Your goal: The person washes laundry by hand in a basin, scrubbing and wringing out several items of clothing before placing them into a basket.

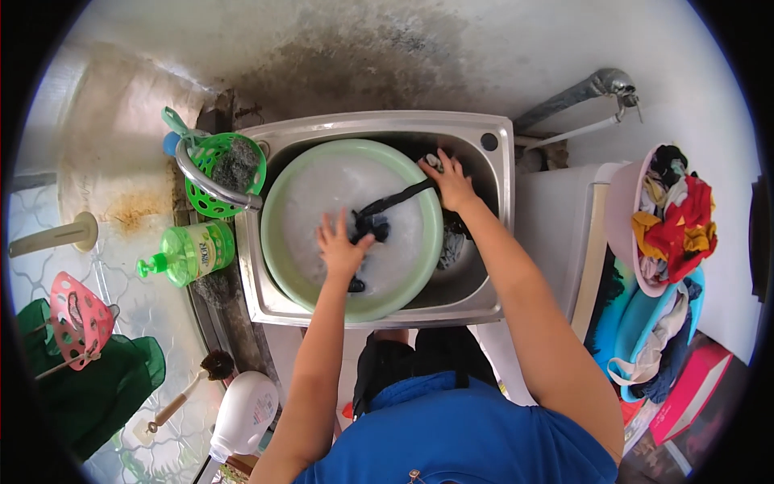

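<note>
A pale green plastic basin [352, 311] of sudsy water sits in a stainless steel sink [387, 121]. My left hand [341, 249] is over the suds with its fingers spread, beside a bunched dark cloth [372, 225]. A black strip of fabric [396, 196] runs from that bunch up to the basin's right rim. There my right hand [450, 184] rests by the end of the strip, fingers apart; whether it pinches the strip cannot be told. Wet grey cloth [451, 247] lies in the sink bowl to the right of the basin, partly hidden by my right forearm.
A chrome faucet [211, 184] arches over a green basket [257, 175] with steel wool at the left. Near it stands a green pump bottle [196, 251]. On the right are a pink basin [623, 212] of colourful clothes and a blue basin [650, 320] with more clothes.
</note>
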`<state>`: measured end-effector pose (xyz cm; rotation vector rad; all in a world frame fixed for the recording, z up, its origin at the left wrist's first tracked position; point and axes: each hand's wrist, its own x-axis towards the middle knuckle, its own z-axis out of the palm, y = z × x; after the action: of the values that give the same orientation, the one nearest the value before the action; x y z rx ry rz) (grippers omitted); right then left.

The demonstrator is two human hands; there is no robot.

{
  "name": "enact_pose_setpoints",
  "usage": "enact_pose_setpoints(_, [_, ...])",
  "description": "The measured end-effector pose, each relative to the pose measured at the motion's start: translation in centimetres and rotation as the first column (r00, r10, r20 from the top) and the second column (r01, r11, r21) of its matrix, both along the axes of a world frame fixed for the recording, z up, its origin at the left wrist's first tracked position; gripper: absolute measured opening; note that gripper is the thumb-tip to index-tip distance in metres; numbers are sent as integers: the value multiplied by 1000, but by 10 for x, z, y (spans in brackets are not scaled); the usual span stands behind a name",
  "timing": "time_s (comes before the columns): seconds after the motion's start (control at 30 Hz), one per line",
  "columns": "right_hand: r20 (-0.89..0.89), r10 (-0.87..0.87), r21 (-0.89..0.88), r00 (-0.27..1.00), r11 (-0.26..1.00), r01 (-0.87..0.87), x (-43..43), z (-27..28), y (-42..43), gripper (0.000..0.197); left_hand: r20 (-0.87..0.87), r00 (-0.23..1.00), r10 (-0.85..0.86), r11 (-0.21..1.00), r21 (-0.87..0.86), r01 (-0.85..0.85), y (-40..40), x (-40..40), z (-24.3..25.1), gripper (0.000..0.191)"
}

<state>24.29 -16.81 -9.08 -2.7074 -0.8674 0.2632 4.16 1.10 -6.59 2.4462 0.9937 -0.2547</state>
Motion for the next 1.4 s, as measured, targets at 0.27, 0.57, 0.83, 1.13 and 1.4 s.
enact_pose_setpoints(0.27, [-275,-181,72,944,976,208,3,-32,-5,35,-292,920,-263,965,-81,250,-8,-6,-74,48])
enact_pose_setpoints(0.57, [-353,-117,586,928,746,317,-40,131,-41,35,168,870,464,470,-879,-81,11,-30,20,37])
enact_pose_setpoints(0.83, [-586,372,741,720,606,290,-73,171,16,29,279,736,617,414,-910,-2,47,-58,36,45])
enact_pose_setpoints(1.13, [-371,85,-94,925,987,-129,-111,32,100,65,-315,947,60,989,-112,-99,27,-30,-28,91])
enact_pose_setpoints(1.4, [-504,-126,-159,854,986,51,-115,-86,136,46,-337,940,-51,989,-149,0,37,-23,-126,56])
